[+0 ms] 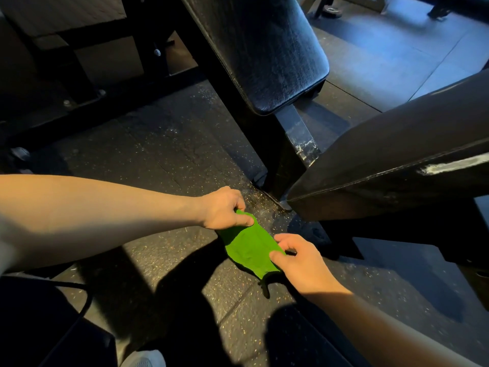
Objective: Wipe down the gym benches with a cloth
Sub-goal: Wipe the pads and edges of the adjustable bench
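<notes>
Head view, single frame, looking down at a dark rubber floor (169,154) flecked with pale specks. The cloth (247,247), bright green, is stretched between both hands over the floor, just in front of the foot of a bench; whether it touches the floor cannot be told. The left hand (223,209) reaches in from the left on a bare forearm and pinches the far end of the cloth between thumb and curled fingers. The right hand (299,260) comes up from the lower right and pinches the cloth's near right edge, thumb on top, fingers curled beneath. The hands are apart, with the cloth spanning the gap between them. A short dark strip hangs off the cloth's near tip; what it is cannot be told. The bench pad (264,54), black and cracked with a sheen on its surface, runs from the top of the frame down toward the centre and ends in a rounded edge, well apart from the hands. Under that end, a dark metal post (297,136) with scuffed paint drops to the floor near the left hand. A second black pad (397,160) enters from the right edge, its pointed corner just beyond the cloth, with a pale scuff along its side. Shadows of the arms fall on the floor below the hands. At the bottom edge a white shoe (144,360) shows in part.
</notes>
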Action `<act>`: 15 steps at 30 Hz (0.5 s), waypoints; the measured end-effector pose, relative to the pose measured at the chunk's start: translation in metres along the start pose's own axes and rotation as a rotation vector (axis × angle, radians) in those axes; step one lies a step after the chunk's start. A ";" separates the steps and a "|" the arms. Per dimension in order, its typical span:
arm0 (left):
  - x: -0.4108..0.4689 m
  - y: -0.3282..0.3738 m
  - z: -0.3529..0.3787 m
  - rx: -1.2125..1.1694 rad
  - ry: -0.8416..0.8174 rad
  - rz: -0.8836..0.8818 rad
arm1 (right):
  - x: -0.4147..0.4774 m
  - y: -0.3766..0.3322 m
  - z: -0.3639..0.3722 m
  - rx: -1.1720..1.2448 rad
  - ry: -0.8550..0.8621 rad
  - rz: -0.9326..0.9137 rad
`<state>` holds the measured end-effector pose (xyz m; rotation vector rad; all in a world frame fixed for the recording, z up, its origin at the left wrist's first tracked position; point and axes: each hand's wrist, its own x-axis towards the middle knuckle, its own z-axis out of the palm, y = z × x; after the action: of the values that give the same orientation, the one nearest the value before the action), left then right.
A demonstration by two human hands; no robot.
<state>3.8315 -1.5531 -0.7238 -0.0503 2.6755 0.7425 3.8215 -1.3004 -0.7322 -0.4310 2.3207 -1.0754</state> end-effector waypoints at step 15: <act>-0.022 0.036 0.010 -0.401 -0.123 0.040 | 0.002 -0.028 -0.001 0.802 -0.142 0.470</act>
<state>3.8508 -1.5178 -0.7063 -0.0515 2.3803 1.2422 3.8209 -1.3189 -0.7108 0.3201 1.5594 -1.5235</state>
